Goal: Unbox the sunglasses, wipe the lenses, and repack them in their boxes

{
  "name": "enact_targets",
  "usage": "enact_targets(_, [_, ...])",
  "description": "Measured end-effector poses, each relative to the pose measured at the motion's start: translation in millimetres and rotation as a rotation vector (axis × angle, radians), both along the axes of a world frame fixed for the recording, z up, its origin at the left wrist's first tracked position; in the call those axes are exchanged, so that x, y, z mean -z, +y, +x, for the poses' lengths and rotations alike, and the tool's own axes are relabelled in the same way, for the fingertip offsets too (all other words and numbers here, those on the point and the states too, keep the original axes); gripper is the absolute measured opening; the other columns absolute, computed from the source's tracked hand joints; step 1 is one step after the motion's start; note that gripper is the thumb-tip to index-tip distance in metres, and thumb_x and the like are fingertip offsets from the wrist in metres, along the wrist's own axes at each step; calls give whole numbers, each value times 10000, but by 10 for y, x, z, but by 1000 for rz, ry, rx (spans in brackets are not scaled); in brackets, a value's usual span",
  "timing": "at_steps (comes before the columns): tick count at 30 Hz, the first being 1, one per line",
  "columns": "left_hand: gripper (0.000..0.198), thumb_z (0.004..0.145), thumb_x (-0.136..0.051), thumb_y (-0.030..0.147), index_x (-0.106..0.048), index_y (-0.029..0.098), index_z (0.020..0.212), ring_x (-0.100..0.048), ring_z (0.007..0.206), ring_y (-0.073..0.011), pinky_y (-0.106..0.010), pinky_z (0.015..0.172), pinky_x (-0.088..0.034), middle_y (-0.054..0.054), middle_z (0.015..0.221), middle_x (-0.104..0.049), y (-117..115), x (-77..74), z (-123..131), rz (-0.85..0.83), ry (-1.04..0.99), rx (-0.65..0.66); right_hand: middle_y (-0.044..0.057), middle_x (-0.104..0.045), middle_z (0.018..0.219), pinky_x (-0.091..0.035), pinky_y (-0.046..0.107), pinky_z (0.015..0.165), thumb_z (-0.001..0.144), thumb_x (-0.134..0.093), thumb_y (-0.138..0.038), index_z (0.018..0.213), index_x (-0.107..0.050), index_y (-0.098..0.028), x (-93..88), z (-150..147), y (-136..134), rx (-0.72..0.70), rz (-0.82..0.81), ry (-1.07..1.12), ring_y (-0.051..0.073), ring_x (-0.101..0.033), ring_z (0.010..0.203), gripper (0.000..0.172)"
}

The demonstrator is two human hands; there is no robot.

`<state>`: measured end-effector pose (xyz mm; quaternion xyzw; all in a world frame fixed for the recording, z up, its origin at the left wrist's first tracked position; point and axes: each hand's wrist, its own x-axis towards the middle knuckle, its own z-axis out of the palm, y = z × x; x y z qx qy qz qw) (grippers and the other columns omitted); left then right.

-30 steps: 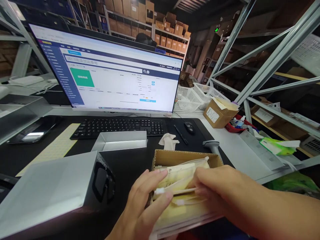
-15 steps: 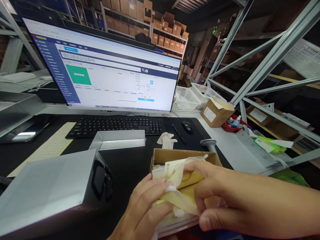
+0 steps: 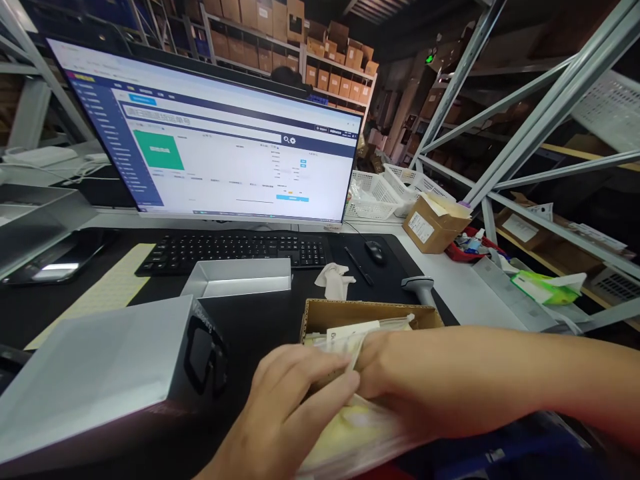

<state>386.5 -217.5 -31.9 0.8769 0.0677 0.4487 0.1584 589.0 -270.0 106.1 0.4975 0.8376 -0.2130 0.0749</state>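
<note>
A clear plastic zip bag (image 3: 350, 433) with something yellow inside lies over the near side of an open cardboard box (image 3: 345, 310). My left hand (image 3: 290, 400) pinches the bag's upper edge between thumb and fingers. Just right of it, my right hand (image 3: 395, 367) reaches into the bag's mouth, with its fingertips hidden there. A white printed card (image 3: 350, 329) shows behind the hands, inside the box. What the right fingers touch cannot be made out.
A silver box (image 3: 100, 373) stands at left, a silver tray (image 3: 240, 279) before the keyboard (image 3: 230, 250). Beyond the cardboard box are a crumpled pale cloth (image 3: 336, 280), a pen (image 3: 359, 267), a mouse (image 3: 375, 252) and a scanner (image 3: 419, 287). The monitor (image 3: 225, 147) rises behind.
My right hand has pushed further left and deeper into the bag, hiding its fingers. My left hand's thumb now shows, closed against the bag's edge. The yellow contents are more covered.
</note>
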Motion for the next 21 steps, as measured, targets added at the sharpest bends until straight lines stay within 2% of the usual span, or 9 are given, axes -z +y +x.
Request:
enact_targets(3, [489, 918, -503, 607, -609, 218, 1195, -593, 946, -246, -410, 893, -405, -84, 1010, -667, 52, -159, 45, 32, 86, -48, 9, -727, 793, -381, 199, 458, 798, -675, -87, 902, -730, -203, -52, -129, 103, 52, -235, -160, 127, -612, 592, 166])
enact_targets(7, [439, 777, -671, 651, -617, 227, 878, -513, 678, -191, -340, 651, -358, 4, 721, -596, 101, -254, 112, 49, 157, -71, -13, -724, 778, -356, 201, 454, 790, -612, -91, 885, -715, -255, 19, -161, 168, 171, -252, -127, 137, -594, 591, 216])
enact_targets(9, [442, 683, -759, 621, -573, 226, 751, -475, 628, -183, -330, 573, -301, 13, 678, -573, 107, -290, 133, 72, 216, -75, -11, -736, 813, -371, 205, 482, 814, -570, -99, 891, -708, -256, 63, -145, 192, 171, -267, -86, 143, -607, 632, 223])
enact_targets(11, [427, 625, -825, 544, -565, 218, 715, -469, 619, -180, -323, 550, -291, 12, 680, -579, 103, -335, 137, 65, 304, -61, 7, -748, 891, -374, 212, 497, 836, -543, -121, 945, -709, -248, 73, -141, 214, 139, -306, -78, 155, -621, 685, 236])
enact_targets(14, [270, 732, -773, 344, -553, 197, 679, -497, 661, -193, -323, 583, -352, -15, 694, -589, 98, -365, 124, 5, 369, -44, 52, -750, 982, -363, 230, 489, 835, -558, -154, 1103, -698, -226, 33, -157, 236, 111, -408, -169, 175, -622, 701, 311])
enact_targets(16, [189, 832, -646, 230, -551, 184, 676, -504, 688, -202, -326, 600, -382, -41, 703, -584, 105, -327, 126, -14, 300, -37, 63, -749, 1005, -373, 240, 513, 829, -577, -148, 1160, -690, -221, 8, -160, 246, 81, -452, -196, 181, -625, 720, 357])
enact_targets(18, [181, 898, -551, 202, -578, 168, 722, -501, 703, -208, -330, 605, -403, -60, 716, -577, 120, -258, 150, -6, 182, -36, 60, -748, 1010, -393, 246, 555, 823, -585, -120, 1140, -703, -219, 9, -150, 265, 49, -426, -173, 183, -633, 757, 353])
enact_targets(21, [199, 948, -524, 261, -618, 135, 825, -508, 719, -220, -352, 621, -446, -75, 726, -577, 144, -189, 195, 62, 62, -55, 82, -749, 1017, -410, 256, 584, 797, -586, -57, 1049, -727, -174, 58, -131, 315, -46, -353, -175, 186, -643, 775, 312])
